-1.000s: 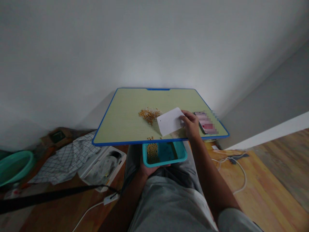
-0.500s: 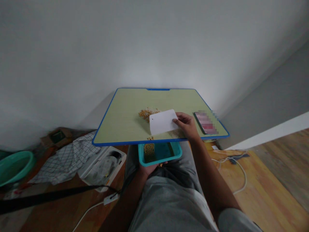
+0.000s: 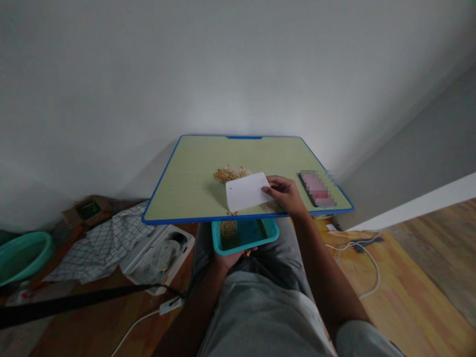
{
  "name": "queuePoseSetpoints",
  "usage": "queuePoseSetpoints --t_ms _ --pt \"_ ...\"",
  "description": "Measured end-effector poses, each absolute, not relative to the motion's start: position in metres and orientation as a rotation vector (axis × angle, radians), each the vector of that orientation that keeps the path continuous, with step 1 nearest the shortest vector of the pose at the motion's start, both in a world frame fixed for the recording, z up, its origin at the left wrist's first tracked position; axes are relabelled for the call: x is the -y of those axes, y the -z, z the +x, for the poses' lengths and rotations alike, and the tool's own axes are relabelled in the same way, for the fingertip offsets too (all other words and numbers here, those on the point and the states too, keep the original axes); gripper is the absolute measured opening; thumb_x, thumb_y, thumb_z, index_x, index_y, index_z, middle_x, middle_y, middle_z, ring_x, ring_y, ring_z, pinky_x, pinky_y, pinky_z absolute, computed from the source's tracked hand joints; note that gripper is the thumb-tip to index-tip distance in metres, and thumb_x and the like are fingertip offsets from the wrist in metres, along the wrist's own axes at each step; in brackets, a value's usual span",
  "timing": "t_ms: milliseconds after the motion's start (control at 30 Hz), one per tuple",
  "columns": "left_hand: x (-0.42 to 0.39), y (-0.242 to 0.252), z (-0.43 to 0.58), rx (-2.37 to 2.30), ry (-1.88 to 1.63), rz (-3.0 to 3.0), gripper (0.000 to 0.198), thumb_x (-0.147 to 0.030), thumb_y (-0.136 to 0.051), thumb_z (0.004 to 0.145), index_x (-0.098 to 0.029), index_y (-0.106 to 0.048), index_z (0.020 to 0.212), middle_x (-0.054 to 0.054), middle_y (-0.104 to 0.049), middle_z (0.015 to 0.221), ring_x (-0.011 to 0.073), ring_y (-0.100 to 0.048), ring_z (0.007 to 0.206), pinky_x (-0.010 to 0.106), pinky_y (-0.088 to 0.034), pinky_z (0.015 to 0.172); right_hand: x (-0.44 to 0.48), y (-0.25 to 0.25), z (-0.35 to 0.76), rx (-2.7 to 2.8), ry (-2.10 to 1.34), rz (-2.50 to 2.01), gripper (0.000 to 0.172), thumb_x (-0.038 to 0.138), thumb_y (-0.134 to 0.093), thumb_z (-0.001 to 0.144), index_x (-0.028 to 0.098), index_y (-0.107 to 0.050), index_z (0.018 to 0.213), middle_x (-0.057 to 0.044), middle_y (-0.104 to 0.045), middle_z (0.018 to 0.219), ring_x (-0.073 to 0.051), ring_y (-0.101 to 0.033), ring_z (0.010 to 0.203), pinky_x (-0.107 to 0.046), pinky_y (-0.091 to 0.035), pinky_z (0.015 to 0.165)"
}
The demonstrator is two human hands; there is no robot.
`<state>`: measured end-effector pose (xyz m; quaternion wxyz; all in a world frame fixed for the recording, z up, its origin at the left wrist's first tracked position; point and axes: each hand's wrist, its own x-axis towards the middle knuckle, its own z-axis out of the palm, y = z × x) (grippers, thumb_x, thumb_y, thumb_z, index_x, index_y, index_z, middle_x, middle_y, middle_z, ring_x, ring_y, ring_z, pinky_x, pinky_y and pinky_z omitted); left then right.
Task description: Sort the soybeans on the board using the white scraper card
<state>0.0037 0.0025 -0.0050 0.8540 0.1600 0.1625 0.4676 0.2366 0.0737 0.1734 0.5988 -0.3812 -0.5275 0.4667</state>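
A white plastic scraper card (image 3: 247, 191) stands tilted on the near part of a small table (image 3: 186, 183), its long lower edge down toward the yellow-green top, just this side of a loose heap of yellow beans (image 3: 228, 173) that lies near the middle of the table. The right hand (image 3: 286, 194) is clamped on the card's right end, thumb and fingers pinching it. A few stray beans (image 3: 232, 213) sit at the table's blue front edge, right below the card. Under that edge, over the person's lap, the left hand (image 3: 229, 258) grips a teal rectangular tray (image 3: 245, 236) from beneath, fingers closed around its near wall; a clump of beans lies in the tray's left half, while the right half shows bare teal floor. On the table's right side, well clear of the card, lies a phone (image 3: 315, 188) with a blurred screen. On the wooden floor to the left are a checked cloth (image 3: 96, 245), an open white box (image 3: 159, 253) and a green basin (image 3: 20, 255); a white cable (image 3: 368, 258) trails on the right.
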Motion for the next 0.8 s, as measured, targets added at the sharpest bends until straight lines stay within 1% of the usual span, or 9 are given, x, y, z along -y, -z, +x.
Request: queuePoseSetpoints --t_ms 100,267,367,433,533,600,700,800 --pt "-0.003 0.006 0.004 -0.336 -0.978 0.320 0.060 -0.073 -0.046 0.102 -0.031 -0.076 0.132 0.009 -0.075 0.148 0.0436 -0.069 0.133 0.070 -0.060 0.091 -0.073 -0.174 0.236 1.224 -1.100 -0.889 0.040 0.045 -0.103 0.065 0.024 -0.088 0.095 -0.002 -0.086 0.087 -0.016 -0.073 0.070 -0.028 -0.060 0.064" --pt "-0.003 0.011 0.003 -0.314 -0.988 0.353 0.065 -0.075 -0.042 0.103 -0.032 -0.078 0.134 0.010 -0.074 0.150 0.0448 -0.063 0.142 0.070 -0.060 0.092 -0.073 -0.174 0.235 1.245 -1.103 -0.882 0.040 0.047 -0.103 0.065 0.024 -0.088 0.095 -0.002 -0.085 0.085 -0.016 -0.072 0.070 -0.028 -0.059 0.064" --pt "-0.005 0.018 0.003 -0.139 -0.970 0.364 0.064 -0.070 -0.040 0.106 -0.031 -0.076 0.141 0.010 -0.072 0.153 0.0449 -0.061 0.146 0.073 -0.059 0.096 -0.074 -0.172 0.236 1.270 -1.100 -0.877 0.039 0.047 -0.102 0.067 0.024 -0.088 0.095 -0.002 -0.085 0.085 -0.015 -0.071 0.069 -0.028 -0.059 0.063" --pt "-0.006 0.023 0.003 -0.034 -0.958 0.352 0.063 -0.068 -0.043 0.106 -0.029 -0.076 0.143 0.012 -0.072 0.154 0.0449 -0.063 0.143 0.073 -0.060 0.098 -0.075 -0.171 0.237 1.284 -1.106 -0.870 0.040 0.048 -0.103 0.067 0.024 -0.088 0.095 -0.002 -0.085 0.085 -0.015 -0.071 0.068 -0.026 -0.058 0.063" --pt "-0.007 0.027 0.003 0.003 -0.959 0.338 0.061 -0.064 -0.038 0.109 -0.035 -0.071 0.151 0.011 -0.066 0.163 0.0423 -0.063 0.144 0.075 -0.057 0.103 -0.076 -0.169 0.239 1.289 -1.109 -0.868 0.041 0.050 -0.103 0.067 0.024 -0.087 0.095 -0.002 -0.085 0.088 -0.015 -0.071 0.070 -0.027 -0.058 0.065" --pt "-0.007 0.027 0.002 0.033 -0.958 0.332 0.060 -0.062 -0.036 0.110 -0.036 -0.069 0.153 0.010 -0.063 0.166 0.0430 -0.061 0.147 0.077 -0.056 0.105 -0.075 -0.169 0.241 1.289 -1.099 -0.880 0.040 0.049 -0.102 0.068 0.025 -0.087 0.097 -0.002 -0.085 0.089 -0.016 -0.072 0.072 -0.028 -0.058 0.066" --pt "-0.007 0.027 0.001 0.055 -0.943 0.325 0.062 -0.063 -0.036 0.110 -0.034 -0.069 0.154 0.012 -0.063 0.166 0.0450 -0.057 0.151 0.077 -0.056 0.105 -0.075 -0.169 0.243 1.273 -1.065 -0.894 0.038 0.048 -0.101 0.070 0.025 -0.087 0.097 -0.002 -0.085 0.089 -0.017 -0.073 0.074 -0.029 -0.058 0.068" --pt "-0.006 0.032 0.000 0.061 -0.939 0.313 0.065 -0.065 -0.036 0.109 -0.031 -0.071 0.153 0.015 -0.065 0.163 0.0425 -0.057 0.152 0.075 -0.054 0.110 -0.075 -0.167 0.244 1.227 -1.024 -0.895 0.036 0.046 -0.100 0.070 0.025 -0.087 0.096 -0.002 -0.085 0.092 -0.018 -0.073 0.076 -0.030 -0.059 0.070"
